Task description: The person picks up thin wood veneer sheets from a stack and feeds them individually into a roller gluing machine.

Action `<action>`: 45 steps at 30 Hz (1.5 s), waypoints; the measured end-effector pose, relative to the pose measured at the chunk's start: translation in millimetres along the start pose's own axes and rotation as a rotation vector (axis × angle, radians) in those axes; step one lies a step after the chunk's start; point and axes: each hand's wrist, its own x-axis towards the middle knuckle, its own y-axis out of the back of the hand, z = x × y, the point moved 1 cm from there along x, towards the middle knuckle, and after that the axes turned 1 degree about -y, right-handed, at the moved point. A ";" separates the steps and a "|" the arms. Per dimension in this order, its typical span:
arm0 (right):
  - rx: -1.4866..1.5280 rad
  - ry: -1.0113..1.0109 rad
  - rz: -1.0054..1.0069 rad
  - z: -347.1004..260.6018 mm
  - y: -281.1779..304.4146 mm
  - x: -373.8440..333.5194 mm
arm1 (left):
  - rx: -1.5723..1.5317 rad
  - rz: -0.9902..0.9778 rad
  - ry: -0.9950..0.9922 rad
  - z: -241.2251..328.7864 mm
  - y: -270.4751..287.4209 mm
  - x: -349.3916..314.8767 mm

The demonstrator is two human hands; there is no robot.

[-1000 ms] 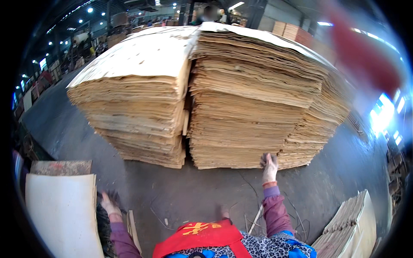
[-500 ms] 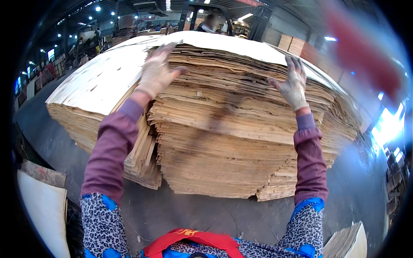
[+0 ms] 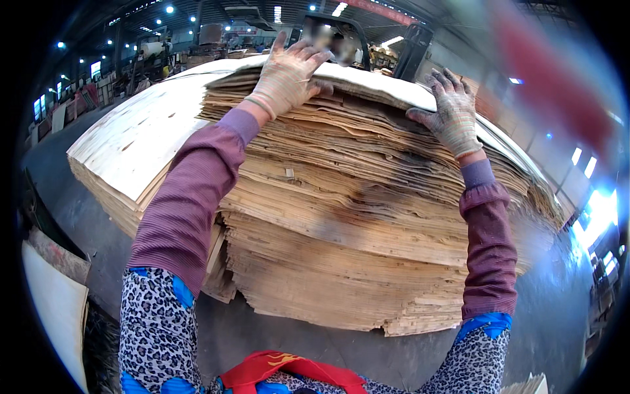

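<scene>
A tall stack of thin wood veneer sheets (image 3: 341,249) stands in front of me, its layered, ragged edges facing me. Pale sheets (image 3: 141,125) cover its top. My left hand (image 3: 292,75), in a soiled knit glove, reaches over the upper front edge with fingers stretched apart and thumb out to the right. Farther right, my right hand (image 3: 453,111), in a dirty gray glove, is at the edge of the pale top sheets, its fingers spread upward and its thumb pointing left along the edge. Neither hand is visibly closed around a sheet.
A forklift (image 3: 410,52) stands behind the stack, with a person partly visible there. Pale boards (image 3: 56,308) lean at lower left, and another sheet bundle (image 3: 528,385) is at lower right. A blurred red shape hangs at upper right.
My left hand has moved right and farther over the stack's edge. My right hand sits slightly lower in view, its thumb now against the top sheets' edge. The view has shifted a little.
</scene>
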 end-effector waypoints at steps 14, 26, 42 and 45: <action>0.023 0.047 -0.227 -35.6 -32.2 30.1 | 0.038 -0.434 0.094 -24.9 -15.7 12.6; 0.007 -0.021 -0.396 -55.3 -13.6 -0.2 | 0.076 -0.442 0.048 14.4 12.3 -14.5; 0.160 -0.194 -0.067 -187.6 278.2 -216.0 | -0.225 -0.154 -0.063 90.0 311.9 -199.7; 0.654 -0.492 0.434 -236.2 319.9 -275.8 | -0.250 -0.185 -0.029 87.3 369.7 -239.9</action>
